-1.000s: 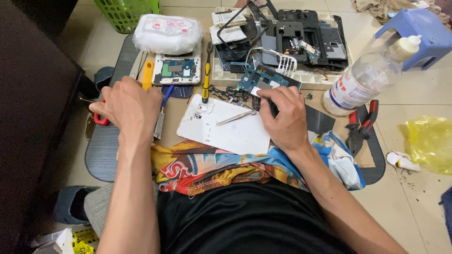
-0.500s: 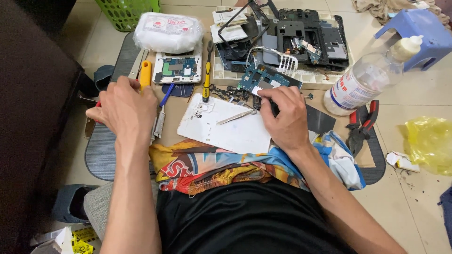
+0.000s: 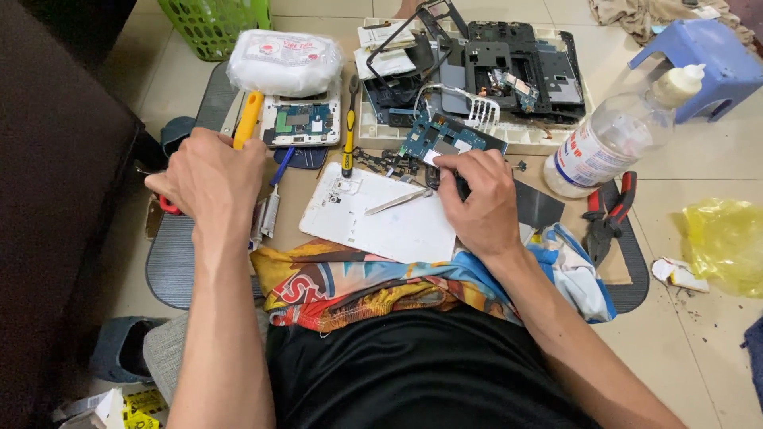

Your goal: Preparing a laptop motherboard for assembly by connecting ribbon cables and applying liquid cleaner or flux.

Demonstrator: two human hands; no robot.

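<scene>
Blue circuit board (image 3: 445, 139) sits at 12 o'clock from the right hand (image 3: 477, 199), touching its fingertips; fingers (image 3: 457, 163) together, pinched on the board's near edge w/ a small white bit there. White phone back (image 3: 381, 214) lies at 9 o'clock of that hand, tweezers (image 3: 397, 201) resting on it. Left hand (image 3: 208, 179) is well apart at 9 o'clock, fingers curled shut round a red-handled tool (image 3: 168, 205); can't tell what kind. Yellow screwdriver (image 3: 248, 119) at 1 o'clock of the left hand, touching it. Black-yellow screwdriver (image 3: 348, 135) btwn the hands. Pliers (image 3: 608, 210) at 3 o'clock of the right hand, bottle (image 3: 612, 143) just above them. Tray (image 3: 366, 127) of phone parts at 12 o'clock.
</scene>
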